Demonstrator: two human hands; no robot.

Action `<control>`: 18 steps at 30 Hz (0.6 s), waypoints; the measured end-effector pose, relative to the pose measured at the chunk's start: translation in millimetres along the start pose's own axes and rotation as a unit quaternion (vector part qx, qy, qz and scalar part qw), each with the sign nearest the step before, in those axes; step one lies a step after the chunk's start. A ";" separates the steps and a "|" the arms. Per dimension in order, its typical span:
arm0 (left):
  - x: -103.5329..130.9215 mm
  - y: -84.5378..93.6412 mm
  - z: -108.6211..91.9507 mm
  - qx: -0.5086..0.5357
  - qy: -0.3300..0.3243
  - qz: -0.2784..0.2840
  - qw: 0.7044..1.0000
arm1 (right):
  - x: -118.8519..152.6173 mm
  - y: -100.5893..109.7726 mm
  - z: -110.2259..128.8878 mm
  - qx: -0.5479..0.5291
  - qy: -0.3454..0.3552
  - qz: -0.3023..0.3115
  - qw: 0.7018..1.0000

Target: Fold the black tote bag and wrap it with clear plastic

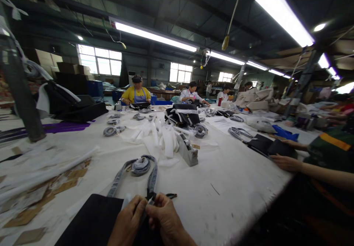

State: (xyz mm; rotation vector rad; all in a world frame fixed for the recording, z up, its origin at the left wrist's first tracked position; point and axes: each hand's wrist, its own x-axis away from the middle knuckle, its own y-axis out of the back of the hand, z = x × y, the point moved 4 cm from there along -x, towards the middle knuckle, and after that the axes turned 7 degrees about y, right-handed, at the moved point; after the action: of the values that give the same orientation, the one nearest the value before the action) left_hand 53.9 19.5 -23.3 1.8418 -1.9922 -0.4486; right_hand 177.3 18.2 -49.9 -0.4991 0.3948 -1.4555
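At the worktop's [221, 209] near side lies a black bag [90, 220], mostly left of both hands, its wrapped handle [152, 176] looping away from them. The right hand [167, 212] pinches a pale strip [151, 201] at the handle's right base; the left hand [129, 216] meets it, fingertips drawn close, though whether they grip is unclear. Inside the loop sits a wrapped coil [140, 166]; beyond, a tape dispenser [189, 153]. The widest room lies rightward, to the worktop's slanting edge and a co-worker's hand [286, 163].
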 end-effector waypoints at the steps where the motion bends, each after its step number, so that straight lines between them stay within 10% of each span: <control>1: 0.4 0.2 0.8 0.006 -0.001 0.014 1.000 | 0.3 -0.7 0.4 0.002 0.003 0.001 1.000; 18: -2.6 -0.7 18.4 0.207 0.080 0.149 0.964 | 0.7 -1.6 2.4 0.067 -0.071 0.021 0.995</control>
State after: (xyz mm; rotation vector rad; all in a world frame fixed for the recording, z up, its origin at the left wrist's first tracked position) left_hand 45.7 21.6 -39.9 1.6848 -2.3214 0.2156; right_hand 177.2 17.7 -47.0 -0.4799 0.1925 -1.3871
